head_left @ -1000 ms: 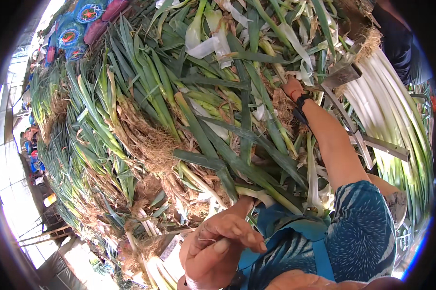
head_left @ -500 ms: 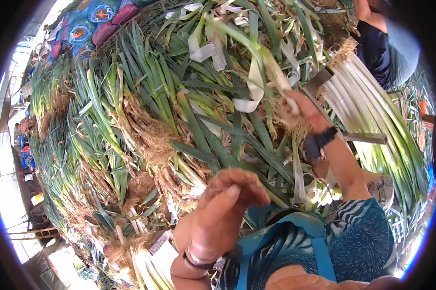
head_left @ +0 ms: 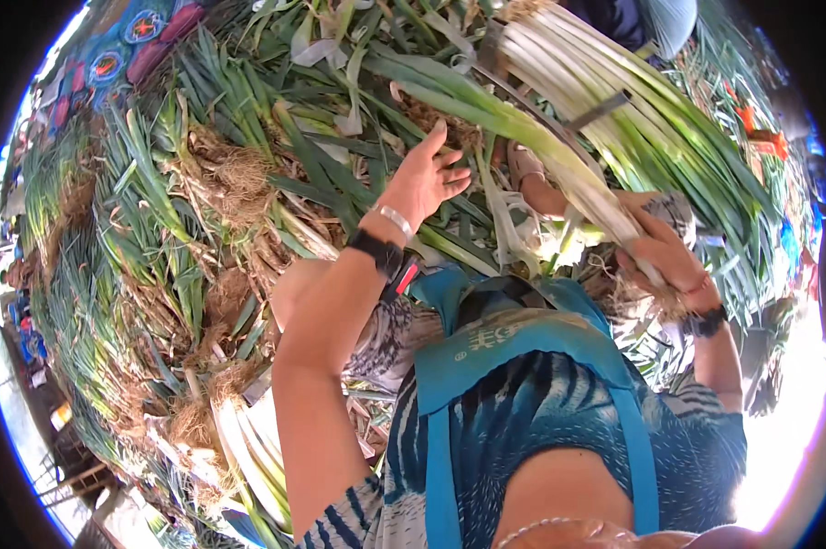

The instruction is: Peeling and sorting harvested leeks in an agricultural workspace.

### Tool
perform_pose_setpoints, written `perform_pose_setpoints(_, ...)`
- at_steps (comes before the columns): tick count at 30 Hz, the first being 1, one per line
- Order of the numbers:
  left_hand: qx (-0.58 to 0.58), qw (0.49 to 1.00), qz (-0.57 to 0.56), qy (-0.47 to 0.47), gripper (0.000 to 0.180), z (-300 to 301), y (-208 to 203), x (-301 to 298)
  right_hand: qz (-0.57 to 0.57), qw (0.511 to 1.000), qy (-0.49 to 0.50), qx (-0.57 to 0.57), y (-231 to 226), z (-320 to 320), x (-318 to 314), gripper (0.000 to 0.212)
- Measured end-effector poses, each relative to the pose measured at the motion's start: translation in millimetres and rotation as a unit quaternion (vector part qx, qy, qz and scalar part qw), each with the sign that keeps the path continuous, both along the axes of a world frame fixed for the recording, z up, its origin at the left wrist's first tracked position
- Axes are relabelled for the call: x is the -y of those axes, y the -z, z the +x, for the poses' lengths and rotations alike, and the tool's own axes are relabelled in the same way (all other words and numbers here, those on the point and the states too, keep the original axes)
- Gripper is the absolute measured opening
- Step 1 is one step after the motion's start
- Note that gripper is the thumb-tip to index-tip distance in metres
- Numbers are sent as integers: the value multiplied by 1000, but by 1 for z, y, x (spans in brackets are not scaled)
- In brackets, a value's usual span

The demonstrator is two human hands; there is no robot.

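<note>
My right hand (head_left: 666,258) is closed round the pale root end of a leek (head_left: 568,165), at the right beside my apron. The stalk slants up and left from it, and its green leaves point to the far side. Over the pile, my left hand (head_left: 424,181) reaches forward with fingers apart and nothing in it. A gap separates it from the held leek. Below and around that hand lie loose leeks and peeled leaves (head_left: 358,137). Just beyond the held leek, a row of cleaned leeks (head_left: 605,82) rests in a metal frame (head_left: 600,112).
Untrimmed leeks with brown roots (head_left: 225,178) are heaped across the left. Another cleaned bundle (head_left: 248,448) lies at the lower left. Blue and pink net sacks (head_left: 143,41) stand at the far left. A person's light blue garment (head_left: 674,23) shows at the top right.
My right hand has drawn the leek back toward my body and to the right. My left hand has stretched forward and its fingers have spread. The whole view has shifted.
</note>
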State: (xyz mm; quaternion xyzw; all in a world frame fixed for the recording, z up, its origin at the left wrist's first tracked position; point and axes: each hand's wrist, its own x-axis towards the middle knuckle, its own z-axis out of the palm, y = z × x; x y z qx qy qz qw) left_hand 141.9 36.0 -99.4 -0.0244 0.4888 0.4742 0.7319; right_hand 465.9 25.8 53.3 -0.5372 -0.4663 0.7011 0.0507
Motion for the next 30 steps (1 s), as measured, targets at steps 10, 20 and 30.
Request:
perform_pose_setpoints(10, 226, 960, 158, -54, 33, 110, 10, 8, 250, 945, -141, 159, 1, 114, 102, 67)
perform_pose_setpoints(20, 24, 963, 192, -187, 25, 22, -28, -22, 181, 983, -28, -34, 51, 15, 41, 57)
perform_pose_setpoints(30, 67, 984, 97, -130, 18, 39, -10, 99, -240, 924, 147, -260, 173, -52, -14, 35)
